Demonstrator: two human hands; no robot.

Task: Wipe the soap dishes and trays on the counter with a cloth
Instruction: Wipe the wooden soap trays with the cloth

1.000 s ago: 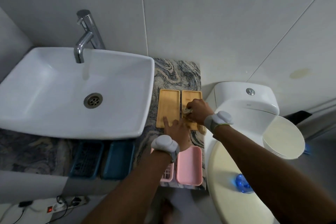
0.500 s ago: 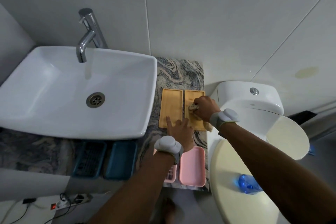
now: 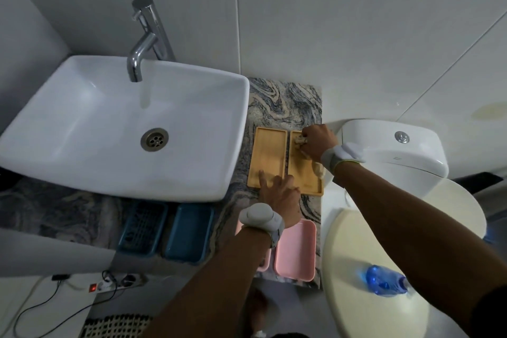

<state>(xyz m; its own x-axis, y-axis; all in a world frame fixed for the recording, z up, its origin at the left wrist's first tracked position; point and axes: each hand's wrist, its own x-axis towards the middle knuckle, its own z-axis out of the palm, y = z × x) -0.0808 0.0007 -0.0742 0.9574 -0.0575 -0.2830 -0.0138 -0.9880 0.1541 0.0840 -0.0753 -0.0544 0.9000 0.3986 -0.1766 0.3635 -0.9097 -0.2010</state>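
Cloth [image 3: 300, 141] in right hand [image 3: 319, 143] has slid farther up the wooden tray [image 3: 304, 173].

The counter [image 3: 285, 107] right of the white sink [image 3: 82, 123] is patterned with grey, blue and beige swirls, and the two wooden trays [image 3: 270, 156] on it are coloured honey-yellow. Before the sink's front edge a dark blue gridded soap dish [image 3: 142, 228] and a plain blue tray [image 3: 189, 236] are seen, and pale pink trays [image 3: 296, 250] farther right.
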